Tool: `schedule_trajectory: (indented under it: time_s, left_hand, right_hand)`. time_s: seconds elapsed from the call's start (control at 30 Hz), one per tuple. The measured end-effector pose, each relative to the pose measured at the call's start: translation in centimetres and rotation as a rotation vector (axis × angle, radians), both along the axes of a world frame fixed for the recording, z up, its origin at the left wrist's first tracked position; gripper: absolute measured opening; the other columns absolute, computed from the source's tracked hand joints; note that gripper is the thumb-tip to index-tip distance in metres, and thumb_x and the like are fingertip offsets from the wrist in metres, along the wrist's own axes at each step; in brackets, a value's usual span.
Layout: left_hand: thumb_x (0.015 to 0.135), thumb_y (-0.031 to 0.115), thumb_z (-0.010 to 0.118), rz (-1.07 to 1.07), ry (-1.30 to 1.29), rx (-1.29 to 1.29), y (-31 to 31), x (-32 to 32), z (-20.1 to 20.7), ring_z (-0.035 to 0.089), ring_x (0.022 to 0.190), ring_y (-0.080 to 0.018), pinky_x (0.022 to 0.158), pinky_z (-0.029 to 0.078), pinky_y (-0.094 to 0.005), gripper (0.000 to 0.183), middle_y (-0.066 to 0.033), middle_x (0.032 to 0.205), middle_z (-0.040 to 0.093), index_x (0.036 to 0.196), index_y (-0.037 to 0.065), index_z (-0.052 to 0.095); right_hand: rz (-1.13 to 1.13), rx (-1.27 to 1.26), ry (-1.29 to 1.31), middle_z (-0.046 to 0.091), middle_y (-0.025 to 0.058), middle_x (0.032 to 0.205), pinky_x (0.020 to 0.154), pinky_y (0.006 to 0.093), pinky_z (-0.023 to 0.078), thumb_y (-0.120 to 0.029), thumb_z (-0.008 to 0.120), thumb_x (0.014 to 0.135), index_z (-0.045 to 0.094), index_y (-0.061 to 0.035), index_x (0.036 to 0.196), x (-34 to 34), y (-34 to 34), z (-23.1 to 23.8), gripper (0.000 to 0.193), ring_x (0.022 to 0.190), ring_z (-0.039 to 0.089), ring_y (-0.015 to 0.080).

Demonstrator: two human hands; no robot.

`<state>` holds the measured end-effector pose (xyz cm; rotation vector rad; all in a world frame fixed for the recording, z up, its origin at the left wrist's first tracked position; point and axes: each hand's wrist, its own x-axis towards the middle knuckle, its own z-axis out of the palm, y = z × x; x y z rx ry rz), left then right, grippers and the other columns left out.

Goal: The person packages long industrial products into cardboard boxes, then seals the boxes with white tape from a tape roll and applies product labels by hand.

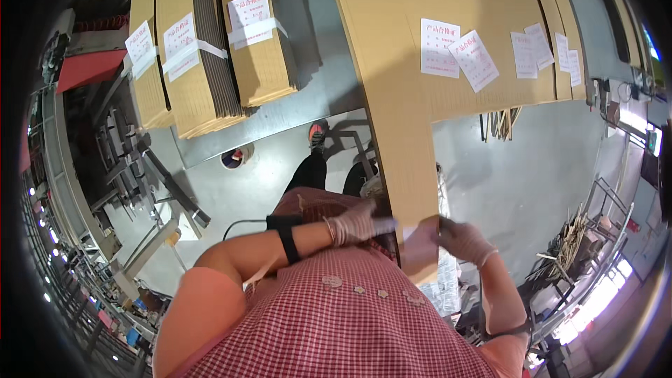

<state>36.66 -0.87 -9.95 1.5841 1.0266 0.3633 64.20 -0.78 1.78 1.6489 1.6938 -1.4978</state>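
Note:
My left hand (352,227), in a pale glove, is closed at the left edge of a long cardboard strip (404,161). A blurred whitish-blue object (384,227) sticks out from its fingers, too smeared to name. On the strip's other side my gloved right hand (467,241) has its fingers closed at the edge of a pale paper slip (421,239). That slip lies over the near end of the cardboard and is blurred by motion. Farther up, white labels with red print, among them a paper label (440,47), lie on flat cardboard sheets (392,7).
Bundled cardboard stacks (262,70) with taped labels stand on a grey metal table (308,49) at the far left. A small bucket (236,158) sits on the floor. Metal frames (154,182) stand left; a pile of thin sticks (565,245) lies right.

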Motion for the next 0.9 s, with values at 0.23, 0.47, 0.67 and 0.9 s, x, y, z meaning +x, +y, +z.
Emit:
schedule_trajectory:
  time_s: [0.23, 0.47, 0.67, 0.9]
  left_hand:
    - [0.079, 0.025, 0.076, 0.023, -0.235, -0.491, 7.1, -1.8, 9.2, 0.056, 0.071, -0.0102, 0.064, 0.048, -0.0274, 0.029, -0.0014, 0.074, 0.057, 0.085, 0.002, 0.059]
    - [0.089, 0.010, 0.064, 0.289, -0.066, -0.612, 10.2, -5.6, 2.3, 0.062, 0.079, -0.0103, 0.074, 0.050, -0.0260, 0.012, -0.0028, 0.084, 0.067, 0.094, 0.000, 0.066]
    - [0.089, 0.019, 0.063, 0.481, -0.893, -1.193, 8.9, 2.4, -8.6, 0.061, 0.102, -0.0198, 0.088, 0.049, -0.0353, 0.029, -0.0105, 0.110, 0.065, 0.114, 0.005, 0.062]
    - [0.090, 0.025, 0.056, -0.244, -0.095, -0.083, 8.5, -1.1, -10.4, 0.058, 0.109, -0.0374, 0.092, 0.048, -0.0412, 0.040, -0.0209, 0.119, 0.060, 0.126, 0.008, 0.052]
  right_hand:
    - [0.370, 0.140, 0.334, 0.063, 0.0107, 0.078, 0.062, 0.0390, 0.051, -0.029, 0.067, 0.082, 0.063, -0.0190, 0.116, -10.0, 11.1, 6.1, 0.036, 0.070, 0.064, 0.0295]
    - [-0.203, 0.190, 0.206, 0.071, 0.0126, 0.099, 0.074, 0.0300, 0.053, -0.030, 0.061, 0.091, 0.066, -0.0042, 0.115, 2.7, 16.2, -2.8, 0.036, 0.082, 0.068, 0.0193]
    - [-0.850, -0.317, 1.094, 0.063, 0.0093, 0.118, 0.093, 0.0294, 0.046, -0.024, 0.072, 0.084, 0.058, 0.0040, 0.123, -0.7, 12.5, -16.3, 0.050, 0.105, 0.057, 0.0161]
    - [-0.700, 0.727, 0.273, 0.062, 0.0183, 0.106, 0.090, 0.0397, 0.047, -0.026, 0.079, 0.073, 0.049, 0.0059, 0.128, -5.3, 8.7, -6.0, 0.070, 0.099, 0.060, 0.0324]
